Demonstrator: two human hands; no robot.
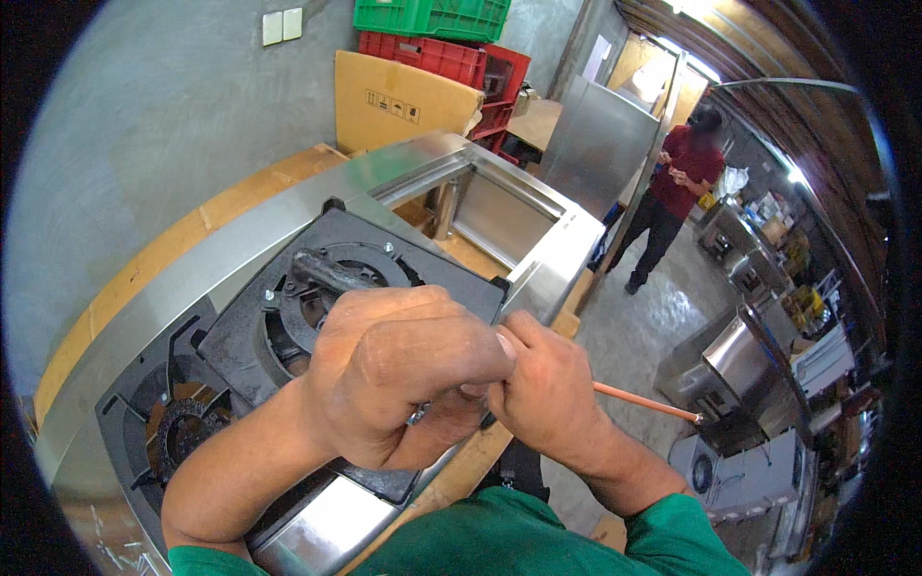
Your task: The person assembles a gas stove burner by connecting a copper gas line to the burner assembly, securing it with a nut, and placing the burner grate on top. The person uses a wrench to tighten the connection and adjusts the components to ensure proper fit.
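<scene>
My left hand and my right hand are held together above the stove, knuckles close and fingers curled. A thin copper tube runs out to the right from my closed right hand and ends in a small metal fitting. Inside my closed left hand, only a small silvery bit shows under the fingers; the rest is hidden. Below lies a black cast-iron burner grate with a round burner and a dark handle-like pipe. A second black grate sits to its left.
The stainless steel stove frame has a square opening at its far end. Behind it stand a cardboard box, red crates and a green crate. A person in a red shirt stands farther off. Steel equipment lines the right.
</scene>
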